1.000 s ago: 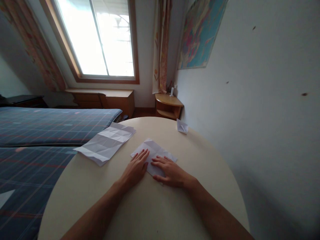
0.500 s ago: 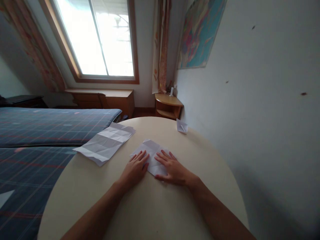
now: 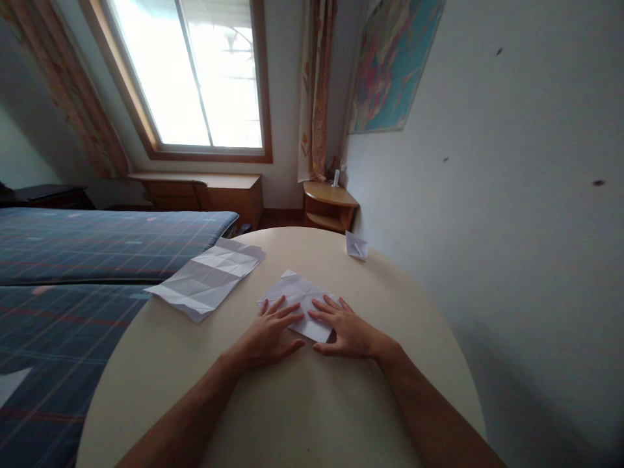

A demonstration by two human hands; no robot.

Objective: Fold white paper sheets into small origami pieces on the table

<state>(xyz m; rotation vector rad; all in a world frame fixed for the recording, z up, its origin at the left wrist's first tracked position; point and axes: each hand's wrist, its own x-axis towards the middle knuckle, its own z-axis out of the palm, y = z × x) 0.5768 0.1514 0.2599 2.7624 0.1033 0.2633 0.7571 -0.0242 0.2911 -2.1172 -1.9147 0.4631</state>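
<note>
A folded sheet of white paper (image 3: 295,288) lies flat on the round cream table (image 3: 297,403), with crease lines across it. My left hand (image 3: 271,333) rests over its near left part, fingers spread and thumb stretched out to the right. On the near right part lies my right hand (image 3: 347,328), also open, its fingertips on the paper and its thumb pointing left. Parts of the paper's near edges are hidden under both hands. The two thumbs come close to each other without touching.
Creased white sheets (image 3: 205,279) lie at the table's left edge, partly overhanging it. A small folded paper piece (image 3: 357,246) stands at the far right edge. A bed with a plaid cover (image 3: 97,247) adjoins the left side; a white wall (image 3: 511,260) runs along the right.
My left hand has slid slightly right and opened wider, its thumb now stretched toward the right thumb. The right hand has shifted a little to the right. The folded paper has turned slightly.
</note>
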